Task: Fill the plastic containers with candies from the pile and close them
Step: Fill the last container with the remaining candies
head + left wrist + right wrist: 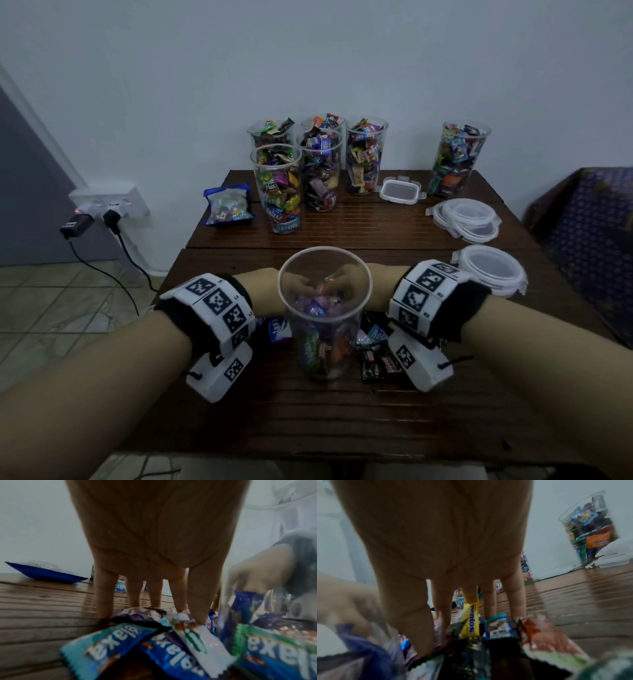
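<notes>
A: Nearest in the head view is the clear container (324, 308), part full of wrapped candies; the left hand (297, 285) and right hand (346, 278) sit just beyond it, seen through its wall. Whether either has hold of anything cannot be told from here.

B: And beyond the hands?

A: Six filled containers (318, 171) stand well beyond them, all still without lids. The round lids (466, 216) lie past the right hand and to its outer side, and a blue candy bag (227, 205) lies past the left.

B: The left wrist view?

A: The left hand's fingers (155, 595) hang straight and spread, tips touching the candy pile (154, 642) on the tabletop (42, 608); nothing is gripped.

B: The right wrist view?

A: The right hand (453, 547) likewise: fingers extended onto wrappers, a yellow Mentos (471, 620) propped against one fingertip, no closed grip visible.

B: How to do this step well?

A: Probably by curling both hands inward to gather one heap, lifting it over the rim and releasing low so the light container doesn't tip, leaving room for a lid.
</notes>
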A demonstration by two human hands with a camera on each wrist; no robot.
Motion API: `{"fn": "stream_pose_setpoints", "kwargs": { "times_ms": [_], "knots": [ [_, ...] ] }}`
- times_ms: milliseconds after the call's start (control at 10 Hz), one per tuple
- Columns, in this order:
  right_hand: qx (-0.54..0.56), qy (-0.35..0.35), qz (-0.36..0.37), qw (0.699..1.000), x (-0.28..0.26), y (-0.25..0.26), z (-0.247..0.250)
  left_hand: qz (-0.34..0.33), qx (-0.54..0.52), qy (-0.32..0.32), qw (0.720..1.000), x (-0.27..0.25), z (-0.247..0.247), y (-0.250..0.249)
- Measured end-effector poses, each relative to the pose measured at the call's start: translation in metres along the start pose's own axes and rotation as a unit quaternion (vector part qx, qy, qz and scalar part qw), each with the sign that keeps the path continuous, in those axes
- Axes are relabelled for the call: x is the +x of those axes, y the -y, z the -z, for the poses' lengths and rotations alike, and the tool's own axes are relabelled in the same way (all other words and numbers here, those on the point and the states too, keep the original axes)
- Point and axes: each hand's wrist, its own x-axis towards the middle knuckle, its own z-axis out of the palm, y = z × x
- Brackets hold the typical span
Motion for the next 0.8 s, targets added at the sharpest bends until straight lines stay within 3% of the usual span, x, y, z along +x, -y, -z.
{"fn": "stream_pose_setpoints", "kwargs": {
  "times_ms": [200,300,500,700,800],
  "knots": [
    [-0.073,0.040,0.007,0.996,-0.029,-0.014,0.004,0.018,-0.140,0.008,0.990,-0.024,-0.011,0.003],
    [-0.078,0.049,0.005,0.996,-0.039,-0.022,0.000,0.003,-0.180,-0.019,0.983,-0.032,-0.014,-0.004],
    [-0.169,0.036,0.000,0.985,-0.054,-0.019,-0.017,0.059,-0.124,-0.018,0.990,-0.043,-0.015,-0.026],
    [-0.164,-0.021,-0.007,0.986,-0.058,-0.016,-0.022,0.080,-0.178,-0.077,0.978,-0.050,-0.016,-0.036],
    [-0.147,-0.045,-0.002,0.988,-0.061,-0.017,-0.022,0.081,-0.140,-0.114,0.980,-0.051,-0.018,-0.039]
  ]
}}
